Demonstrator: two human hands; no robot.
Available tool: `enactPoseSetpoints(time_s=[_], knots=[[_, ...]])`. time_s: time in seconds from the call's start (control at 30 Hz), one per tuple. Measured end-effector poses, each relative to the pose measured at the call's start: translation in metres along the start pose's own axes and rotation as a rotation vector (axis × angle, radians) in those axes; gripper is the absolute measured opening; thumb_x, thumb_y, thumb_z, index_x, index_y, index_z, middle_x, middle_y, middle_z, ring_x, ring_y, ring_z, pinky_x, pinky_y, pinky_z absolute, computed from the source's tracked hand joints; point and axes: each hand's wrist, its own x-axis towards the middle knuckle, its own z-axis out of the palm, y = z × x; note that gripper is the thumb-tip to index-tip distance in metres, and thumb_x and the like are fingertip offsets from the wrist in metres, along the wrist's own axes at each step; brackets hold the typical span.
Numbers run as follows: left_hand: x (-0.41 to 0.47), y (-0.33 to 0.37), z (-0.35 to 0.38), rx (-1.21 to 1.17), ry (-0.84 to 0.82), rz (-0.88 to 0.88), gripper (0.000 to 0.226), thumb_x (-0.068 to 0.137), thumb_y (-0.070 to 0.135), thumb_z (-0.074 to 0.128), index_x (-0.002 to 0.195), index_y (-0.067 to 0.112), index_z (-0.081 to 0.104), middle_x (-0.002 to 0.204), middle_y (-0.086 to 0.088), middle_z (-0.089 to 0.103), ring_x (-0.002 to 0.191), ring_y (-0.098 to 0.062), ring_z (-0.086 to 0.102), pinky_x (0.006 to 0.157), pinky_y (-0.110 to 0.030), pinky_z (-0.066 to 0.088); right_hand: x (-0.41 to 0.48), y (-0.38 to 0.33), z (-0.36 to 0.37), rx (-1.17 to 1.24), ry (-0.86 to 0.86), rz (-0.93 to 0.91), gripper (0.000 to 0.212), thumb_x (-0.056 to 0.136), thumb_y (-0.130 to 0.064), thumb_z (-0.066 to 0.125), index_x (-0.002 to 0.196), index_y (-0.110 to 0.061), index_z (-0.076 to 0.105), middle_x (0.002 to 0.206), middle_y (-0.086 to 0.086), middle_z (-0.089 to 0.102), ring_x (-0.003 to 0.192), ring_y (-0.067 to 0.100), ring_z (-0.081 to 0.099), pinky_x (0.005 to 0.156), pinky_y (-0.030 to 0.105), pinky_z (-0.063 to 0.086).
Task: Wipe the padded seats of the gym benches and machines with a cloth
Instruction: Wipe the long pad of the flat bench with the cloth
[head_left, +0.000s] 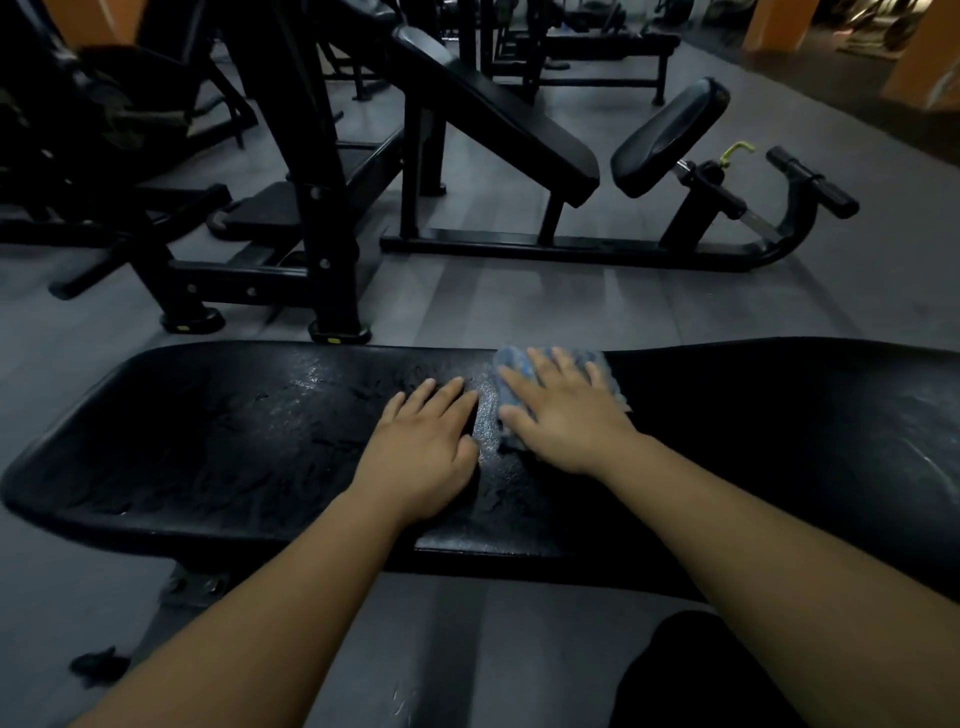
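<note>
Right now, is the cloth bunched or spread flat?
Spread, mostly flat: the cloth lies on the bench pad under the right hand, its edges showing beyond the straight fingers.

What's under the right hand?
A blue cloth lies under the right hand, flat on the bench pad. Its edges show; its middle and the pad beneath are hidden.

Long black padded bench seat (218, 441): cracked, glossy wet-looking vinyl. Blue cloth (519, 364): fuzzy, soft. Grey floor (519, 301): matt.
</note>
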Motion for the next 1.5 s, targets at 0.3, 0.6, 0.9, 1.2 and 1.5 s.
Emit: enactPoseSetpoints(time_s=[0.3,0.6,0.9,1.2,1.5], knots=[[-0.003,-0.009,0.001,-0.002,0.009,0.04,0.068,0.091,0.047,0.017,0.156,0.029,0.024,0.165,0.007,0.017,0.152,-0.017,0.012,0.123,-0.039,0.009,-0.055,-0.019,-0.029,0.468,-0.061,-0.004,0.039,0.095,-0.056,0.051,0.121,-0.027,0.055,0.128,-0.007,0.054,0.126,0.014,0.045,0.105,0.033,0.031],[-0.007,-0.032,-0.005,0.051,-0.005,0.061,0.079,0.084,0.054,-0.001,0.156,0.032,0.024,0.165,0.006,0.018,0.152,-0.021,0.012,0.124,-0.042,0.009,-0.077,-0.033,0.0,0.098,-0.036,-0.394,0.069,0.095,-0.067,0.008,0.158,-0.04,0.014,0.167,-0.014,0.0,0.152,0.006,-0.01,0.124,0.039,-0.005],[-0.012,-0.034,-0.005,0.018,-0.013,-0.075,0.072,0.091,0.052,0.008,0.158,0.029,0.014,0.166,0.011,0.006,0.153,-0.016,0.0,0.123,-0.05,0.004,0.033,-0.037,0.004,0.265,0.188,0.135,0.066,0.103,-0.055,0.028,0.154,-0.014,0.021,0.16,0.013,0.022,0.15,0.029,0.016,0.122,0.042,0.015],[-0.011,-0.036,-0.002,0.024,0.0,-0.06,0.071,0.091,0.05,0.008,0.158,0.028,0.016,0.166,0.011,0.007,0.153,-0.017,0.002,0.122,-0.05,0.005,-0.019,-0.004,-0.001,0.045,0.212,-0.064,0.052,0.095,-0.046,0.031,0.142,-0.036,0.05,0.132,0.004,0.047,0.118,0.028,0.044,0.101,0.041,0.041],[-0.012,-0.039,-0.003,-0.014,-0.015,-0.045,0.064,0.096,0.045,0.011,0.158,0.027,0.018,0.166,0.011,0.008,0.153,-0.017,0.002,0.123,-0.049,0.005,-0.062,-0.051,0.004,0.152,0.019,-0.315,0.073,0.092,-0.073,0.003,0.157,-0.042,0.014,0.166,-0.015,-0.004,0.153,0.012,-0.009,0.121,0.034,-0.007]])
